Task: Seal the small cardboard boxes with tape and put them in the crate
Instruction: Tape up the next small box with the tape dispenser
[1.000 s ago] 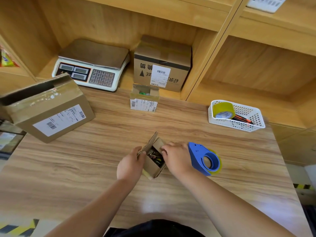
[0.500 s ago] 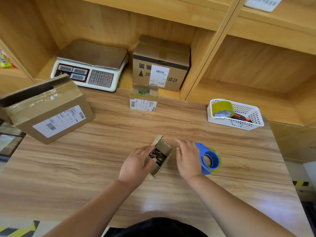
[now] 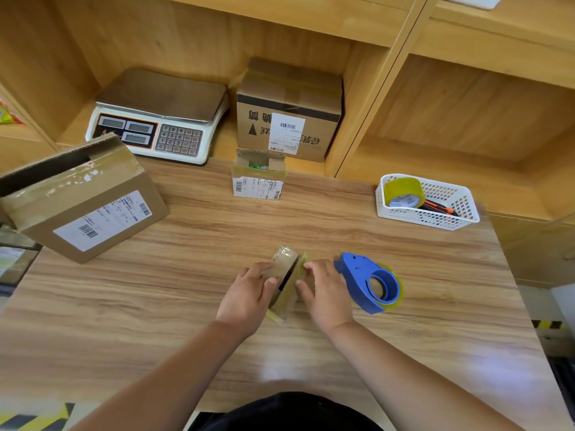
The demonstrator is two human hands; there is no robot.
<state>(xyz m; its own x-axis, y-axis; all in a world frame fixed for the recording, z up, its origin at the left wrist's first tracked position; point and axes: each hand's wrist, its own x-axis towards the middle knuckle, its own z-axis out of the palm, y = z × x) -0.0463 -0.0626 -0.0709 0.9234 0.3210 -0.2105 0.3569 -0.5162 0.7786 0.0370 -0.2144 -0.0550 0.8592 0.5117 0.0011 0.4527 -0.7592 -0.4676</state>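
A small cardboard box (image 3: pixel 286 275) lies on the wooden table (image 3: pixel 217 244) between my hands, its two top flaps folded nearly together with a dark slit left between them. My left hand (image 3: pixel 249 293) presses the left flap down, fingers over it. My right hand (image 3: pixel 326 290) presses the right flap with its fingertips. A blue tape dispenser (image 3: pixel 370 283) lies on the table just right of my right hand. A second small box (image 3: pixel 258 175) with a label and open top stands at the far table edge.
A large labelled carton (image 3: pixel 84 200), open at its far side, sits at the left. A scale (image 3: pixel 158 116) and another carton (image 3: pixel 289 107) stand in the shelf behind. A white basket (image 3: pixel 441 209) with a tape roll (image 3: pixel 403 188) and a cutter is at the right.
The box's flaps were standing open with its contents showing; both hands have folded them down, and now they nearly meet.
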